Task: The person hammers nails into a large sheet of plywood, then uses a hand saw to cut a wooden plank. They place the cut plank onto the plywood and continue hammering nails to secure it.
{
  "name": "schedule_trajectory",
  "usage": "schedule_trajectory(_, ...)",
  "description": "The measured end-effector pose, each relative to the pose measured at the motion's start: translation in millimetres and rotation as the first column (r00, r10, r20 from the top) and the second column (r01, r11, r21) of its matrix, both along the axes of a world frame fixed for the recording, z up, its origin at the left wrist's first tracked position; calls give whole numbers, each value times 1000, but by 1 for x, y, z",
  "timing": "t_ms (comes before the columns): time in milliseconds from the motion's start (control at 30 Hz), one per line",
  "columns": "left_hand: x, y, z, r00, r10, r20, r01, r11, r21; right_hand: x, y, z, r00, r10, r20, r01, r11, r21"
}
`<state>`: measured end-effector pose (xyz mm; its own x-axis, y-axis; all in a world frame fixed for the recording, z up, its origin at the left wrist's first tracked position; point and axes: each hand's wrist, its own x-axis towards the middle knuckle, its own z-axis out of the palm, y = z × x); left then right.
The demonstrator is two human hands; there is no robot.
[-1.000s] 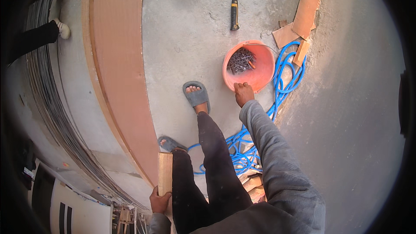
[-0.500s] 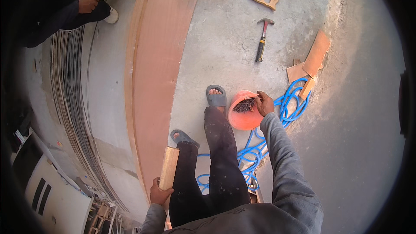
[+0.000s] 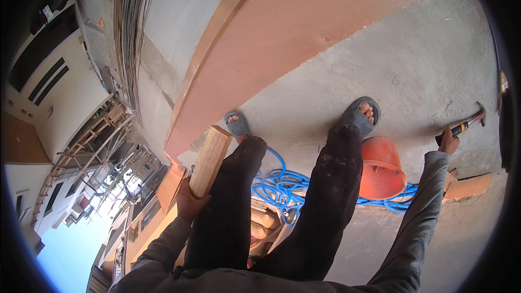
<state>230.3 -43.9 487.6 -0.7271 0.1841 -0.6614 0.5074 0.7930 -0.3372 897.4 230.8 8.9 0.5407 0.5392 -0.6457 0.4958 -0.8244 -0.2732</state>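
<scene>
Hammer (image 3: 461,128), right hand (image 3: 449,142) clamped round it; left hand (image 3: 191,202) clamped on wood block (image 3: 210,157); concrete floor (image 3: 418,59) runs to board (image 3: 325,32) edge.

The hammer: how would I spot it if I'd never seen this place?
From the big board, cross the floor toward the picture's right edge, past the bucket. There the right hand grips the hammer. Unlike the bucket and the wood scraps nearby, it is slim, with a black-and-yellow handle and a red neck.
</scene>
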Motion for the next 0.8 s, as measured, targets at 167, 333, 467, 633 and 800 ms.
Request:
schedule_trajectory(167, -50, -33, 8, 990, -68, 123, 69, 998, -3, -81, -51, 104, 990, -129, -57, 132, 990, 53)
schedule_trajectory(333, -145, -101, 12, 968, -167, 187, 124, 967, 221, -212, -134, 251, 921, 9, -390, -59, 991, -116)
schedule_trajectory(467, -222, -152, 25, 943, -217, 253, 115, 924, 365, -333, -196, 345, 845, 384, -371, -460, 877, -139)
schedule_trajectory(633, -305, -190, -1, 917, -312, 248, 158, 856, 493, -485, -230, 379, 623, 626, -468, -691, 722, 46)
schedule_trajectory(800, -371, -193, -109, 905, -415, 87, 293, 760, 580, -600, -222, 315, 258, 931, -260, -879, 338, 337)
